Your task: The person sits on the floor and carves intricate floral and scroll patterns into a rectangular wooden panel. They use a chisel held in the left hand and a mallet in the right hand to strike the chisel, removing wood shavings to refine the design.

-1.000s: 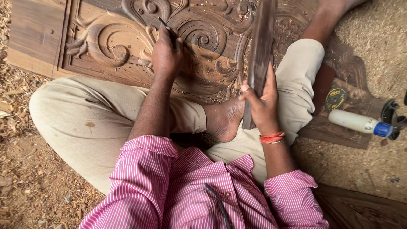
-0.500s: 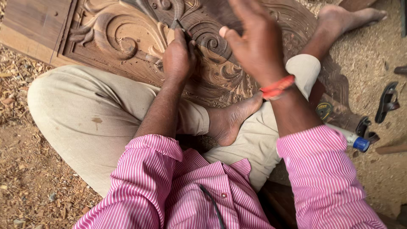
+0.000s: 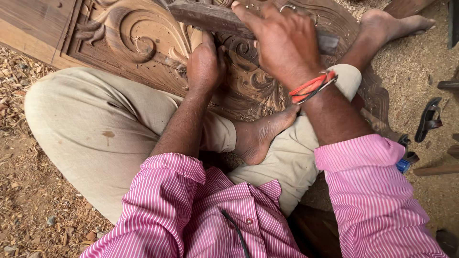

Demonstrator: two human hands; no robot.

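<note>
Half a second ago the right hand point(image 3: 279, 43) was up in the air with nothing in it; now it has come down and its fingers are wrapped around a wood block point(image 3: 215, 19), which it holds flat like a mallet over the top of the carved panel point(image 3: 138, 43). The left hand point(image 3: 205, 64) has hardly moved. It is closed in a fist low on the panel, near the middle of the carving, and it seems to grip a thin chisel, though the tool is hidden behind the fingers, so I cannot tell for sure. The step in hand looks like the hitting part of carving: one hand sets the tool on the wood and the other swings the block. The next move calls for a short, straight tap on the top of the tool, soft enough not to split the small curls, with the left fist held very steady. The block lies just above the left hand, almost touching it, and reaches toward the top edge of the panel. The panel lies on the dusty floor under the bent legs, with one bare foot point(image 3: 260, 136) resting near its lower edge. A red band point(image 3: 313, 87) sits on the right wrist. Wood chips point(image 3: 19, 95) lie on the floor beside the panel's left edge.
</note>
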